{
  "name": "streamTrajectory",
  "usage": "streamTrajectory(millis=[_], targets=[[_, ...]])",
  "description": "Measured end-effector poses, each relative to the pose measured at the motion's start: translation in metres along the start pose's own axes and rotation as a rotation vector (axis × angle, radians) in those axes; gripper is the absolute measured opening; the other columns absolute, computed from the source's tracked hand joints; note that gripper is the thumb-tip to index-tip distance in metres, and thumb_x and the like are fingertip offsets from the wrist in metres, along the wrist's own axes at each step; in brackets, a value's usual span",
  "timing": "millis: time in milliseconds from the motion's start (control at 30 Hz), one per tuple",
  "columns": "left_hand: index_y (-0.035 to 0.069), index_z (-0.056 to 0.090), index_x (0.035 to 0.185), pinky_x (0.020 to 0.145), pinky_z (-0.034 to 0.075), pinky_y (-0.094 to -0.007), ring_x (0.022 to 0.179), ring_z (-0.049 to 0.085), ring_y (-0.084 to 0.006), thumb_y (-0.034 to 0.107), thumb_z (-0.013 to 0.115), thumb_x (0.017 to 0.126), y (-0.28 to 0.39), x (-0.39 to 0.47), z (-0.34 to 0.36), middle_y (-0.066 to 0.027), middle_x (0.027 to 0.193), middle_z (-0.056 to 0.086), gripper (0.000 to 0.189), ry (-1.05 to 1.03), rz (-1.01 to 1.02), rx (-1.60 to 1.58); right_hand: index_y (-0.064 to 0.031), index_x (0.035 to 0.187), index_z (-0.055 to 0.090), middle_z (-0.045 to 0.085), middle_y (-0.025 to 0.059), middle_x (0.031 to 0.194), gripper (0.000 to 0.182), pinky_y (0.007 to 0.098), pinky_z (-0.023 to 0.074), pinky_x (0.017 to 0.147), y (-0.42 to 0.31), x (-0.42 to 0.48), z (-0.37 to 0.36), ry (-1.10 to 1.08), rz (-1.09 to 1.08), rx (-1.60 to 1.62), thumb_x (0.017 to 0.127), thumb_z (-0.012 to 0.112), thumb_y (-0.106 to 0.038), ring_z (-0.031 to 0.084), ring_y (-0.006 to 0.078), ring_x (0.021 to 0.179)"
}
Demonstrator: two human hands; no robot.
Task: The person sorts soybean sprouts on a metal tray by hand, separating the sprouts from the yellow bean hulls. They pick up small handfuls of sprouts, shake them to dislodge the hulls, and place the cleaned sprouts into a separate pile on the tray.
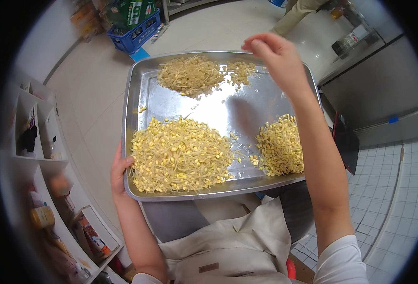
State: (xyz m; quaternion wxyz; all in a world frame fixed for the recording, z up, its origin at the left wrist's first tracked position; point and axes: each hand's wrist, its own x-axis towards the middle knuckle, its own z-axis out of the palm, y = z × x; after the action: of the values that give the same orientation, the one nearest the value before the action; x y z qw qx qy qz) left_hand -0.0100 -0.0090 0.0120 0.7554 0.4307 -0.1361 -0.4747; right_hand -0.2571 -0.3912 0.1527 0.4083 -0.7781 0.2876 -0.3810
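A rectangular stainless steel tray (194,196) rests over my lap, its left rim gripped by my left hand (121,171). Raised above the tray's far right edge, my right hand (271,53) has curled fingers; whether something small is between them cannot be told. A large pile of soybean sprouts (180,156) fills the near left of the tray. The smaller pile of soybean sprouts (281,145) at the near right is partly hidden by my right forearm. Along the far side lie a heap of brownish bean husks and thin sprouts (193,76) and a small cluster of husks (240,72).
White shelves (35,159) with bottles and packets line the left. A blue plastic crate (136,35) stands on the floor beyond the tray. At the upper right, a person's trouser leg (295,17) shows near a metal cabinet (372,88). White wall tiles (379,184) are at right.
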Motion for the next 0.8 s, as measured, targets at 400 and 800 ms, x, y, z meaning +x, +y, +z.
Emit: streamTrajectory(millis=[400,800], targets=[[-0.006,0.032,0.169,0.111,0.057,-0.0432,0.127,0.070,-0.0338,0.006,0.063,0.089,-0.006,0.004,-0.019,-0.0260,0.151,0.061,0.087,0.096,0.027,0.035,0.0000,0.130,0.076,0.081,0.0200,0.117,0.035,0.0392,0.0587,0.095,0.008,-0.010,-0.032,-0.087,-0.019,-0.331,0.112,0.059,-0.025,0.078,0.0309,0.107],[-0.002,0.029,0.172,0.125,0.044,-0.0473,0.147,0.056,-0.0347,0.014,0.057,0.095,-0.007,0.002,-0.019,-0.0247,0.163,0.050,0.083,-0.035,0.043,0.057,0.0013,0.134,0.069,0.070,0.0225,0.138,0.038,0.0501,0.0525,0.112,0.021,-0.175,-0.082,-0.543,-0.066,-0.737,0.103,0.071,-0.019,0.065,0.0421,0.132]])
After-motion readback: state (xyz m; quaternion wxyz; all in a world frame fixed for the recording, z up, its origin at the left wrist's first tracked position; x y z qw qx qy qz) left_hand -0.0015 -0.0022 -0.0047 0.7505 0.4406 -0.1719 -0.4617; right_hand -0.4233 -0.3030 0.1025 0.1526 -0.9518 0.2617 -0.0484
